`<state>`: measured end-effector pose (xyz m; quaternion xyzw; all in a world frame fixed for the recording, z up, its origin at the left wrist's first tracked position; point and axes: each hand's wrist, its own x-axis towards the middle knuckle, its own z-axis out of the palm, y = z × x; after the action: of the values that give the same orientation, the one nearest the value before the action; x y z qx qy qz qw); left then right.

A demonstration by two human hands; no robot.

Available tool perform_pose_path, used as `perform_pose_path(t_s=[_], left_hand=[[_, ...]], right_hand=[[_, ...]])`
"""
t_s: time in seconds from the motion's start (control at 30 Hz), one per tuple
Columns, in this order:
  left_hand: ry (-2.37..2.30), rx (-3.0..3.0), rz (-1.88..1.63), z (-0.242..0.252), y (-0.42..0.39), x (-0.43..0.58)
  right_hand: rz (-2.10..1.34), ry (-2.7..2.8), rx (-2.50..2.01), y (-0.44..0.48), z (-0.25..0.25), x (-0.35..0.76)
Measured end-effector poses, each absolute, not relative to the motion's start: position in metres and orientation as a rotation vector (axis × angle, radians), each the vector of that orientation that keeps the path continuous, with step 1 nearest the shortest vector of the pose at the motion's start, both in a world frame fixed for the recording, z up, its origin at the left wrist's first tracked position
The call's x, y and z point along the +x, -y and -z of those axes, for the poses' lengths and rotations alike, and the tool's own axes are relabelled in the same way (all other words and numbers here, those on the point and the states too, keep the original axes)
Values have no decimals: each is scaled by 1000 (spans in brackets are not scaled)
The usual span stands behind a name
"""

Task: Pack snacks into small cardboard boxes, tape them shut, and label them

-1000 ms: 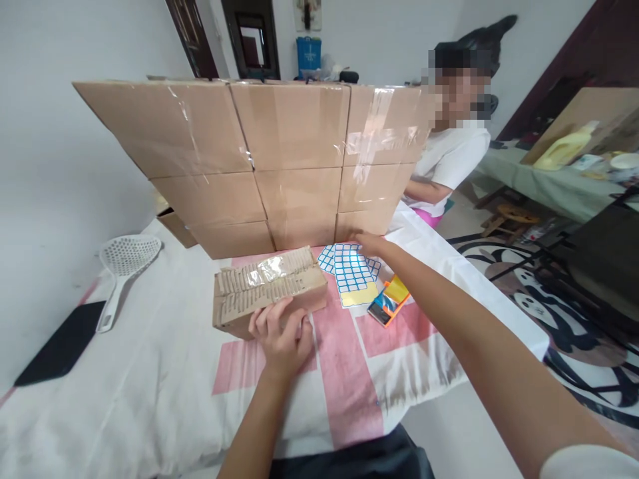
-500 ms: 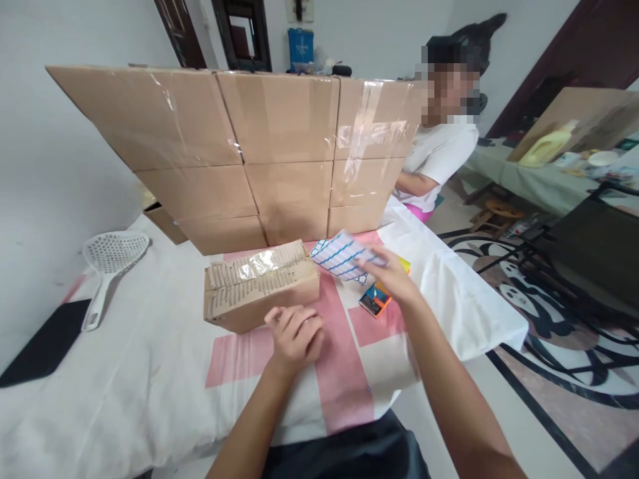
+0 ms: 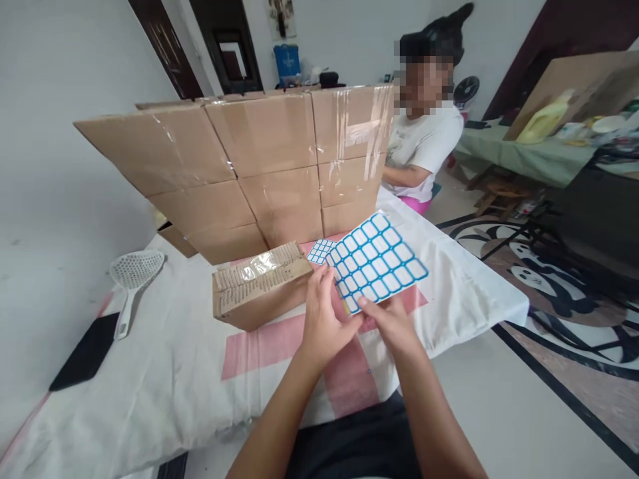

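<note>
A sheet of blank sticker labels (image 3: 382, 256) with blue borders is tilted up over the table in front of me. My right hand (image 3: 392, 319) grips its lower edge, thumb on the printed face and fingers behind. My left hand (image 3: 324, 316) is at the sheet's left lower corner, fingers against the edge and thumb reaching toward my right hand. Another label sheet (image 3: 321, 251) lies flat on the table behind, partly covered by the raised one. Left of my hands sits a taped cardboard box (image 3: 262, 286) with rows of dark marks along its top.
A tall wall of taped cartons (image 3: 279, 166) stands across the table's back. On the left lie a white slotted skimmer (image 3: 132, 279) and a black flat pad (image 3: 86, 352). A person (image 3: 424, 146) in a white shirt is beyond the table, beside the carton wall.
My right hand has brought the label sheet closer and turned its grid toward me. My left hand has moved from beside the box to the sheet, which now hides the small orange-and-dark packet.
</note>
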<state>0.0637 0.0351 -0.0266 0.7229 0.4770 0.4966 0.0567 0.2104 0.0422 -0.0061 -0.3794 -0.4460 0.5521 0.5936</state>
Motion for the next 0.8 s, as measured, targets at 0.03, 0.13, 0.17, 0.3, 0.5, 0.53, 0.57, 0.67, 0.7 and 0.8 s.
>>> perform_pose_path(t_s=[0.03,0.13,0.17,0.3,0.5,0.53,0.57,0.67,0.7,0.8], left_hand=[[-1452,2202,-1504,30,-32,66],[-1514,2271,-1464,33,-21,62],[-1531,2289,-1454,31,-18,57],[-1543,2322,-1431,20,-8,42],[-1441,2189,-1567,20,0,44],[-1464,2183,-1565,20,2,44],[-1489,2193,-1556,20,4,43],[-1550,2236,-1510,17,10,38],[-1553,2238,-1502,17,11,35],[-1538,2199,-1511,16,15,30]], right_hand=[[-1289,1095,-917,-36,12,207],[-1274,1120,-913,-26,19,198],[-1270,1073,-892,-25,19,196],[-1357,895,-768,-21,21,187],[-1425,1106,-830,-13,28,166],[-1418,1139,-858,-12,29,164],[-1411,1153,-877,-12,29,163],[-1378,1144,-906,-12,29,165],[-1369,1141,-915,-12,29,167],[-1354,1151,-939,-12,32,172]])
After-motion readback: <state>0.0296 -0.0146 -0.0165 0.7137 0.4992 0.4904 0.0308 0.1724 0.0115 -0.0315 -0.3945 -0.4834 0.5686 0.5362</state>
